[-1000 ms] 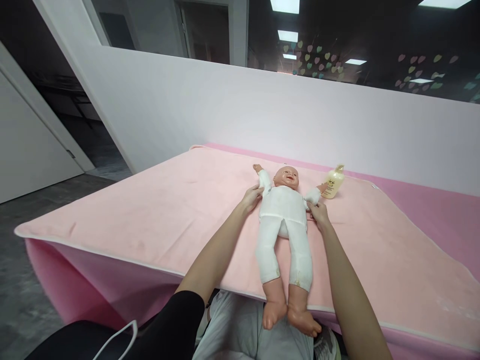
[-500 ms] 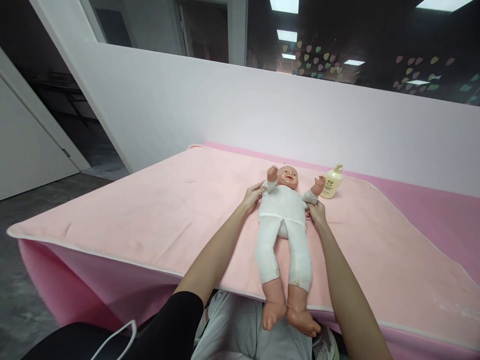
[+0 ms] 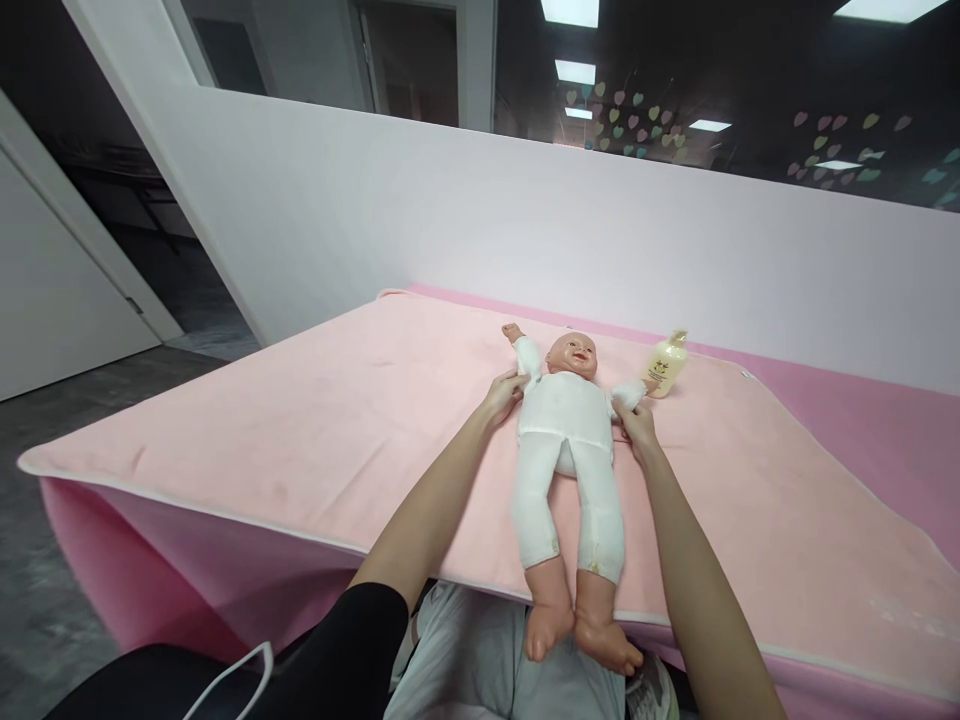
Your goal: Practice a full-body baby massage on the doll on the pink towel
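A baby doll (image 3: 568, 410) with a white cloth body lies on its back, its head toward the wall and its feet over the near table edge. My left hand (image 3: 504, 397) is closed on the doll's arm at the left, near the shoulder; that arm points up and outward. My right hand (image 3: 637, 420) grips the doll's other white arm, which stretches out to the right. Just beyond that arm stands a pale yellow pump bottle (image 3: 666, 366), partly behind the doll's hand. Some of my fingertips are hidden by the doll's arms.
A light pink mat (image 3: 315, 400) covers the table, over a darker pink cover (image 3: 885, 430). Behind it rises a white wall (image 3: 337, 200) with windows above. On the left are a door (image 3: 60, 270) and grey floor. My legs (image 3: 480, 660) are under the near edge.
Both of the doll's arms have swung outward from being bent upward: the left-side one up and left, the right-side one toward the bottle. My hands have shifted only slightly.
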The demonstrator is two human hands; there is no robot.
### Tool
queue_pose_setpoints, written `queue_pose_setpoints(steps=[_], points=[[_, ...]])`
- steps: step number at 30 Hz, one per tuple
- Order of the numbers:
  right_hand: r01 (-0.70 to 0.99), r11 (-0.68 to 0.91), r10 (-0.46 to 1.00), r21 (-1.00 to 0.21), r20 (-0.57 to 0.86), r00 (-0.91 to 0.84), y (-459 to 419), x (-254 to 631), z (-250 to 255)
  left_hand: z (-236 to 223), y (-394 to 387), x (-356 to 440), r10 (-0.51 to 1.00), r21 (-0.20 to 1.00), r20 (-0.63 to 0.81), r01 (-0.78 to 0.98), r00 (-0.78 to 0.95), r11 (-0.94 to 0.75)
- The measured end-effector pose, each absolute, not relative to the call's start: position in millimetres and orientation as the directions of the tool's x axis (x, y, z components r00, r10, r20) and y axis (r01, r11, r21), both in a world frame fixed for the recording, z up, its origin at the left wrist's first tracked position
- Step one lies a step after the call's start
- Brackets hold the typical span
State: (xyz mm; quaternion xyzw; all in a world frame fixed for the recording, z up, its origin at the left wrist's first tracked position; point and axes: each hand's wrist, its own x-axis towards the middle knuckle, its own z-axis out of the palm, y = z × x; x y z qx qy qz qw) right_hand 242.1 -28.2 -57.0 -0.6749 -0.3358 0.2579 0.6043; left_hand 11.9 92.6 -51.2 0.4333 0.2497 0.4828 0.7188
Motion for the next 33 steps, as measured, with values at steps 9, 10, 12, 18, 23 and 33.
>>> queue_pose_setpoints(steps=[9,10,12,18,23,33], points=[[-0.104,0.115,0.857,-0.988,0.046,0.514,-36.6,252.0,-54.5,-47.8,88.6,10.4,0.912,0.848,-0.001,-0.482,0.411,0.218],[-0.072,0.087,0.837,-0.994,0.033,0.546,-35.5,250.5,-54.6,-47.4,87.6,10.8,0.916,0.854,0.023,-0.484,0.400,0.190],[0.058,0.028,0.786,-0.998,0.058,0.615,-32.3,245.2,-54.8,-46.8,86.9,11.8,0.919,0.857,0.089,-0.500,0.383,0.125],[0.661,-0.276,0.758,-0.698,0.265,0.596,-24.1,225.3,-51.8,-48.7,93.3,18.0,0.953,0.873,-0.035,-0.455,0.301,0.175],[0.590,-0.276,0.749,-0.759,0.215,0.626,-24.4,227.0,-51.6,-51.5,94.1,19.0,0.957,0.894,-0.058,-0.412,0.284,0.176],[-0.394,0.352,0.593,-0.849,-0.123,0.796,-35.9,240.9,-36.2,-49.2,89.8,14.3,0.998,0.765,-0.036,-0.641,0.053,0.062]])
